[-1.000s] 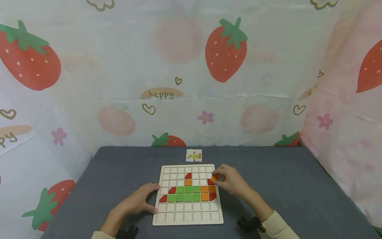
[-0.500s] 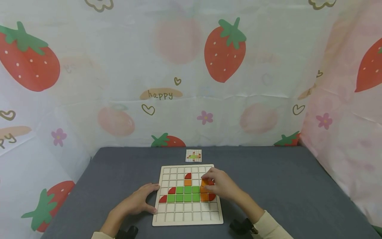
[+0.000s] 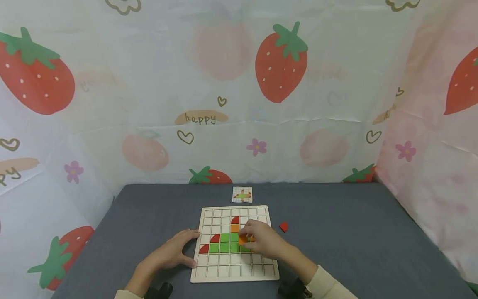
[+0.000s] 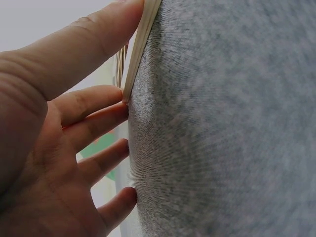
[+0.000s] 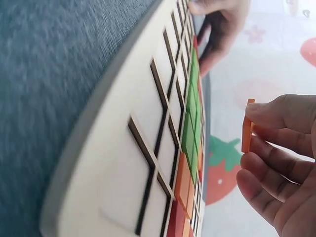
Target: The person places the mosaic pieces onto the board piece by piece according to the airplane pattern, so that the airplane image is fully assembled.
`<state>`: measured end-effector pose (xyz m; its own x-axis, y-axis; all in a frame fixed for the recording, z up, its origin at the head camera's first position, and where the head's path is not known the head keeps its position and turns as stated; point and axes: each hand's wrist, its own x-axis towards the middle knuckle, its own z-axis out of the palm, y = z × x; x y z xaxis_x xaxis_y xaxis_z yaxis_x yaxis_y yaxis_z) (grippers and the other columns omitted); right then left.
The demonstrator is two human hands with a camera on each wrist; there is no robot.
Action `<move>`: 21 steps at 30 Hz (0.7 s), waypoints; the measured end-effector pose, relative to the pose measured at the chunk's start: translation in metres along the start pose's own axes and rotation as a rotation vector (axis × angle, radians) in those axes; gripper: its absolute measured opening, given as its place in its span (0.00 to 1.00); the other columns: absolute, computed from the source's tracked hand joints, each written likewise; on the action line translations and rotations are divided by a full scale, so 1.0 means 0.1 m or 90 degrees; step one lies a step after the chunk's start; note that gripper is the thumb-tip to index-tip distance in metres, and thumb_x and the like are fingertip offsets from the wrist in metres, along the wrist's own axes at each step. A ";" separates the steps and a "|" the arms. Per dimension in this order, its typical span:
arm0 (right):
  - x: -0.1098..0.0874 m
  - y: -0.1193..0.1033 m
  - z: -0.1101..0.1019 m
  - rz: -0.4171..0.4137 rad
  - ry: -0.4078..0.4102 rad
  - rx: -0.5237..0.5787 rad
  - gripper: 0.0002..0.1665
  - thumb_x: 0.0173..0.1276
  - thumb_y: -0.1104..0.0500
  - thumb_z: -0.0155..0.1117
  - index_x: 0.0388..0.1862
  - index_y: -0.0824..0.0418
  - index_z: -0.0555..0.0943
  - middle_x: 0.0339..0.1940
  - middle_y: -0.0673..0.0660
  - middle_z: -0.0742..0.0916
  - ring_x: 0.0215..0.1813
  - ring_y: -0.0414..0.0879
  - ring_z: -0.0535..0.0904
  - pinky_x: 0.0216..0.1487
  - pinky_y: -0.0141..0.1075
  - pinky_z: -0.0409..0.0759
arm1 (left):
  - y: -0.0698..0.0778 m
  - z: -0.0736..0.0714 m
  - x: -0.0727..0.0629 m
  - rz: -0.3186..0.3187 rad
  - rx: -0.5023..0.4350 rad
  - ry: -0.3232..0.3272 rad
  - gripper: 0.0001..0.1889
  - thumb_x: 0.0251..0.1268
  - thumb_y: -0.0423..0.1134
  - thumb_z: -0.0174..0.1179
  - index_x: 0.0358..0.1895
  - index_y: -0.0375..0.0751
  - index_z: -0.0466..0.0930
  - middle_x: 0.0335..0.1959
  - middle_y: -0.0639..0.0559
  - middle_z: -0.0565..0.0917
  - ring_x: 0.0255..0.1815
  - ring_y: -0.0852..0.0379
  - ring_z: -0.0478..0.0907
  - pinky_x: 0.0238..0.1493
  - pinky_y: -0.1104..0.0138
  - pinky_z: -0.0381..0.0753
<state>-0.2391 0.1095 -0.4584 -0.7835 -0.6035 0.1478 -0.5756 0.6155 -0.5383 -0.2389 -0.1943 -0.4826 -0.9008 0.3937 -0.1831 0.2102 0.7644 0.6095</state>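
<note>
My right hand (image 3: 261,240) pinches an orange square tile (image 5: 248,128) between thumb and fingers, held over the right half of the gridded wooden board (image 3: 220,272). The tile stands on edge in the right wrist view, apart from the board. My left hand (image 3: 169,250) rests at the board's left edge, fingers spread, with the thumb and a fingertip against the rim in the left wrist view. Green square tiles (image 3: 225,247) form two rows mid-board. Red quarter-round tiles (image 3: 203,248) sit at their left, and one orange tile (image 3: 235,228) lies above. My right hand hides the tiles on the right.
A small printed card (image 3: 242,194) with a coloured grid pattern lies beyond the board. On the dark grey tablecloth (image 3: 336,224) to the right of the board is a loose red piece (image 3: 284,226). A strawberry-print curtain (image 3: 239,158) hangs behind the table.
My right hand has moved left with the orange tile, from the board's right edge to over the green tiles, uncovering the loose red piece. My left hand stays still.
</note>
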 end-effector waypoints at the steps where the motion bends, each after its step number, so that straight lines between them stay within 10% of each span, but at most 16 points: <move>1: 0.01 -0.01 0.02 -0.006 -0.002 -0.004 0.12 0.62 0.62 0.69 0.45 0.62 0.86 0.36 0.50 0.82 0.37 0.41 0.75 0.37 0.27 0.74 | 0.00 0.00 0.00 0.000 0.000 0.000 0.48 0.37 0.46 0.79 0.68 0.37 0.69 0.72 0.39 0.67 0.76 0.34 0.56 0.67 0.36 0.60; 21: 0.10 -0.15 0.20 0.002 -0.095 -0.073 0.12 0.60 0.58 0.72 0.44 0.56 0.87 0.38 0.45 0.82 0.38 0.33 0.73 0.42 0.26 0.75 | 0.00 0.02 0.01 -0.014 0.011 0.005 0.47 0.37 0.45 0.79 0.68 0.37 0.70 0.71 0.41 0.69 0.76 0.36 0.57 0.68 0.37 0.60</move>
<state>-0.2338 0.0841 -0.4650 -0.7470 -0.6646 0.0175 -0.6030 0.6662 -0.4389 -0.2392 -0.1934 -0.4842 -0.9081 0.3730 -0.1904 0.1966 0.7812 0.5925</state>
